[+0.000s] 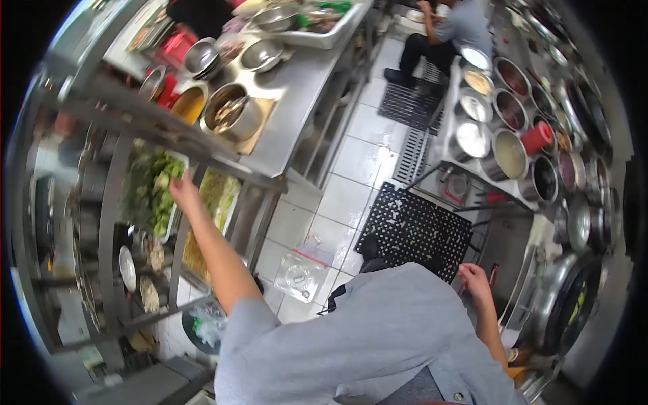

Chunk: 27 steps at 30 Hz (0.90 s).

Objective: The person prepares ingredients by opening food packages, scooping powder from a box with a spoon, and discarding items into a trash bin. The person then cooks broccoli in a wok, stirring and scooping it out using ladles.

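Reaching with the left hand (pixel 183 192) to the greens (pixel 156 192) in the tray (pixel 169 231), fingers pointing in; cannot tell how far open or whether gripping any. Holding the right hand (pixel 476 280) loosely curled, partly open, with nothing visible in it, well right of the tray. Just right of the tray, pale food (pixel 197 251).

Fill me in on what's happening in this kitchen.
The person's left hand is at the leafy greens in a tray on the metal rack; whether its fingers grip any is unclear. The right hand is out to the other side, seemingly empty. Farther up the aisle, a co-worker is down low near the pots.
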### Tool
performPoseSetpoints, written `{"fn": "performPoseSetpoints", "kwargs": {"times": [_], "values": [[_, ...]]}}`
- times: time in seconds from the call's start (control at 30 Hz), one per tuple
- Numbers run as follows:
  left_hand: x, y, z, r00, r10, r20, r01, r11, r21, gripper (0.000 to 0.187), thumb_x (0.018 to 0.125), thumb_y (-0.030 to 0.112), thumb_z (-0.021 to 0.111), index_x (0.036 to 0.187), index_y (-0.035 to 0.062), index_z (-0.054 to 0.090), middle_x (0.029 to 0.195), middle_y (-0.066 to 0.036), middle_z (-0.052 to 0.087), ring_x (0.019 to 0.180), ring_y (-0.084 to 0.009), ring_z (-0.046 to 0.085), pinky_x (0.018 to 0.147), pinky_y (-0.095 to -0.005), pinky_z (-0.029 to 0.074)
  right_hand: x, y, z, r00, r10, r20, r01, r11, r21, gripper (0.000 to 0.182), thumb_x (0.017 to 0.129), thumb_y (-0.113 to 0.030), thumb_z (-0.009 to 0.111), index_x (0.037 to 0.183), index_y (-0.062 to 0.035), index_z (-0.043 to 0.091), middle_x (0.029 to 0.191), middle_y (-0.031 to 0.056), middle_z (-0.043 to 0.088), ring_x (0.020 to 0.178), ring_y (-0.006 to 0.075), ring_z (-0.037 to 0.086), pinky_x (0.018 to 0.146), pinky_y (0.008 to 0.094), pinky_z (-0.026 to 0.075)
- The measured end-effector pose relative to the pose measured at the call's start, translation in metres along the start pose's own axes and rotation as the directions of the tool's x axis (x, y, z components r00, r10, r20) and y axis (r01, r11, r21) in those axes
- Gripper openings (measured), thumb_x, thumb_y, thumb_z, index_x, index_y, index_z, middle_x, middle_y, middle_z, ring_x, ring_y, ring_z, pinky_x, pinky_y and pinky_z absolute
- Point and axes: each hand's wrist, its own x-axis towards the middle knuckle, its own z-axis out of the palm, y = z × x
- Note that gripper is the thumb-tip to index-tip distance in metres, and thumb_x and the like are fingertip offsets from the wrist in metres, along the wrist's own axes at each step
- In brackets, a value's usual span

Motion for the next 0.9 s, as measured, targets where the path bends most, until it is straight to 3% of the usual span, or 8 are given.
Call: {"fn": "performPoseSetpoints", "kwargs": {"times": [0.1,0.13,0.17,0.23,0.33,0.53,0.7,0.9], "values": [[-0.17,-0.005,0.022,0.774,-0.15,0.615,0.513,0.719,-0.47,0.042,0.092,0.025,0.071,0.126,0.0072,0.055,0.108,-0.006,0.064,0.087,-0.0132,0.06,0.075,-0.0273,0.052,-0.007,0.007,-0.015,0.995,-0.059,-0.079,0.068,0.991,0.115,0.025,0.095,-0.029,0.068,0.108,-0.007,0.068,0.084,-0.002,0.064,0.059,0.0057,0.05,0.052,0.0217,0.041],[-0.184,-0.081,0.03,0.699,-0.164,0.696,-0.029,0.966,0.257,0.049,0.089,0.027,0.073,0.13,0.0072,0.055,0.115,-0.01,0.063,0.099,-0.0215,0.061,0.084,-0.0355,0.052,-0.004,0.014,-0.023,0.991,-0.122,-0.06,0.123,0.992,0.009,0.027,0.093,-0.027,0.069,0.106,-0.0033,0.068,0.087,0.0004,0.065,0.064,0.007,0.056,0.056,0.0237,0.045],[-0.199,-0.155,0.039,0.615,-0.176,0.769,-0.673,0.391,0.628,0.057,0.086,0.029,0.075,0.134,0.0071,0.054,0.122,-0.014,0.063,0.111,-0.0298,0.061,0.094,-0.0436,0.052,0.002,0.03,-0.027,0.952,-0.279,-0.122,0.218,0.904,-0.368,0.033,0.089,-0.029,0.071,0.106,-0.001,0.067,0.091,0.0063,0.067,0.076,0.0171,0.065,0.066,0.0322,0.052],[-0.264,-0.182,0.061,0.208,0.198,0.958,-0.913,0.391,0.118,0.061,0.075,0.009,0.078,0.131,0.0013,0.056,0.129,-0.024,0.056,0.113,-0.0383,0.06,0.097,-0.0457,0.05,-0.003,0.03,-0.03,0.838,-0.525,-0.147,0.282,0.648,-0.708,0.042,0.082,-0.037,0.072,0.111,-0.006,0.067,0.1,0.0149,0.068,0.096,0.0352,0.064,0.082,0.0449,0.052],[-0.417,-0.091,0.131,0.176,0.256,0.951,-0.739,0.672,-0.044,0.062,0.076,-0.005,0.07,0.135,0.0009,0.054,0.118,-0.022,0.056,0.095,-0.0336,0.059,0.081,-0.0412,0.053,-0.033,0.013,-0.06,0.791,-0.551,-0.266,0.423,0.807,-0.413,0.034,0.088,-0.034,0.068,0.108,-0.0065,0.066,0.089,0.0128,0.068,0.086,0.0317,0.066,0.074,0.0429,0.052],[-0.65,0.062,0.223,-0.527,0.501,0.687,-0.436,0.535,-0.724,0.047,0.082,-0.007,0.065,0.128,-0.0001,0.058,0.102,-0.017,0.058,0.083,-0.0261,0.057,0.068,-0.0374,0.049,-0.175,0.004,-0.214,0.506,-0.335,-0.795,0.261,0.938,-0.23,0.035,0.086,-0.032,0.069,0.111,-0.0078,0.068,0.095,0.0119,0.068,0.086,0.0281,0.066,0.077,0.0401,0.052],[-0.819,0.202,0.218,-0.732,0.499,0.464,-0.225,0.466,-0.856,0.042,0.081,0.005,0.077,0.12,0.0034,0.064,0.097,-0.014,0.057,0.083,-0.0281,0.058,0.073,-0.0396,0.049,-0.332,0.195,-0.333,-0.167,-0.145,-0.975,-0.504,0.863,-0.042,0.038,0.087,-0.022,0.066,0.12,-0.0038,0.062,0.11,0.0212,0.066,0.102,0.0381,0.065,0.087,0.0463,0.053],[-1.021,0.264,0.182,-0.766,0.64,-0.056,0.203,0.158,-0.966,0.041,0.085,0.019,0.076,0.12,0.0024,0.062,0.112,-0.019,0.061,0.11,-0.0372,0.055,0.094,-0.045,0.045,-0.417,0.346,-0.309,-0.316,0.355,-0.88,-0.604,0.64,0.475,0.032,0.084,-0.008,0.054,0.116,-0.003,0.053,0.117,0.0262,0.059,0.112,0.0484,0.057,0.094,0.0539,0.047]]}}
